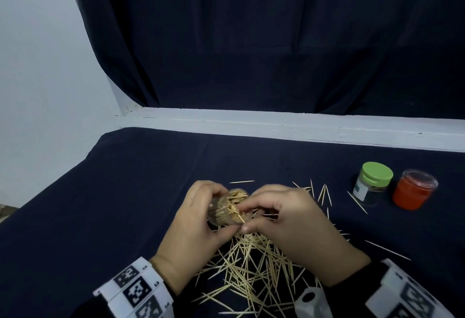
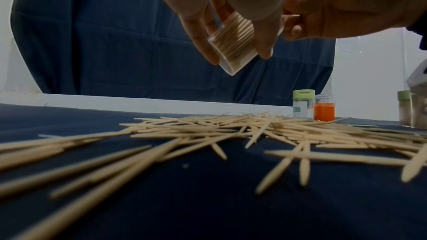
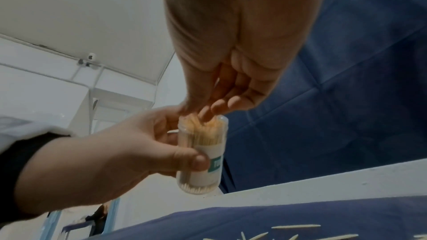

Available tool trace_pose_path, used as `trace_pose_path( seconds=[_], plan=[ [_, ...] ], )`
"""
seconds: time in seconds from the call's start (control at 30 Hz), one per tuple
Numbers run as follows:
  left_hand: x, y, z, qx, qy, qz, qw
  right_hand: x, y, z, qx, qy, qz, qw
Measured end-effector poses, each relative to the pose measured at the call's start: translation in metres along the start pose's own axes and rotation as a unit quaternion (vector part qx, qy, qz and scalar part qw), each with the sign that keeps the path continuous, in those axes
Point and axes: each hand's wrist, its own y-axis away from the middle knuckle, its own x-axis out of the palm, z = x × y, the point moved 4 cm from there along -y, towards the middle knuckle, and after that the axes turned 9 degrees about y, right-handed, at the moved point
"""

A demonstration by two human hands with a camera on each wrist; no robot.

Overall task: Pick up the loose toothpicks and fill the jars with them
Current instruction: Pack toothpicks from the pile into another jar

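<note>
My left hand [image 1: 221, 207] grips a clear jar [image 1: 227, 213] packed with toothpicks and holds it tilted above the table, mouth towards my right hand. The same jar [image 3: 203, 145] shows a white and green label under my left thumb. My right hand [image 1: 245, 217] pinches a few toothpicks with bunched fingertips [image 3: 203, 114] at the jar's open mouth. In the left wrist view the jar [image 2: 233, 43] hangs above the pile. Loose toothpicks [image 1: 254, 262] lie in a heap on the dark blue cloth beneath both hands, also seen as a spread pile [image 2: 231, 129].
A green-lidded jar [image 1: 372, 182] and a clear jar with red contents [image 1: 412, 190] stand at the right. More jars [image 2: 413, 112] stand at the far right edge. A white ledge [image 1: 302, 126] borders the table's back. Stray toothpicks [image 1: 357, 203] lie near the jars.
</note>
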Motion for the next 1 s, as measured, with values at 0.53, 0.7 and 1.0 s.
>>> trace_pose_path(
  seconds=[0.53,0.7,1.0],
  plan=[
    [0.006,0.000,-0.010,0.034,0.016,0.033,0.999,0.005,0.004,0.001,-0.054,-0.043,-0.122,0.990],
    [0.004,-0.001,-0.004,0.025,0.014,0.020,0.999,-0.009,0.004,0.003,-0.070,-0.012,-0.191,0.979],
    [0.004,0.000,-0.009,0.043,0.035,0.024,0.998,0.005,0.002,0.004,-0.124,0.052,-0.101,0.986]
  ],
)
